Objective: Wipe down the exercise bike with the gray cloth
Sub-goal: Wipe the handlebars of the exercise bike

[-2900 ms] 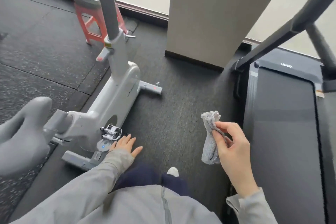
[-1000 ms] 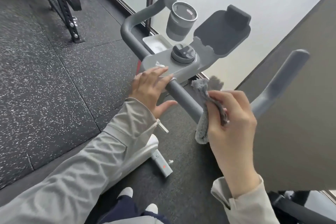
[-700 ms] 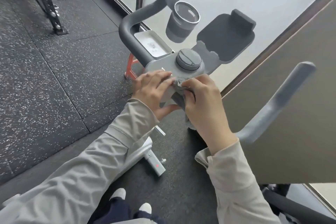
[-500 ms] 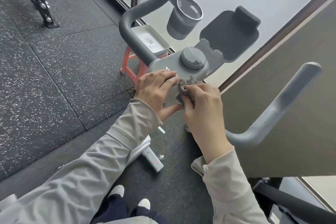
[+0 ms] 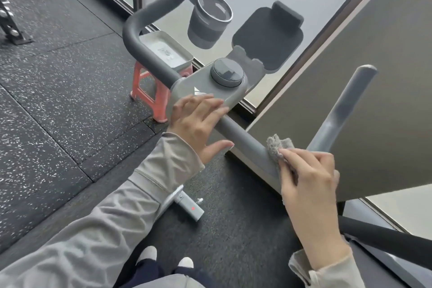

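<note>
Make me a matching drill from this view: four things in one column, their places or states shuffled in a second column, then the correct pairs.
Things:
1. crumpled gray cloth
2. left hand
3. round dark gray dial
4. orange plastic stool

Places or states:
A. standing on the speckled floor beyond the handlebar
B. pressed to the gray handlebar by the right hand
C. on top of the light gray console
D. resting flat on the console's near edge

Pairs: 1-B, 2-D, 3-C, 4-A
</note>
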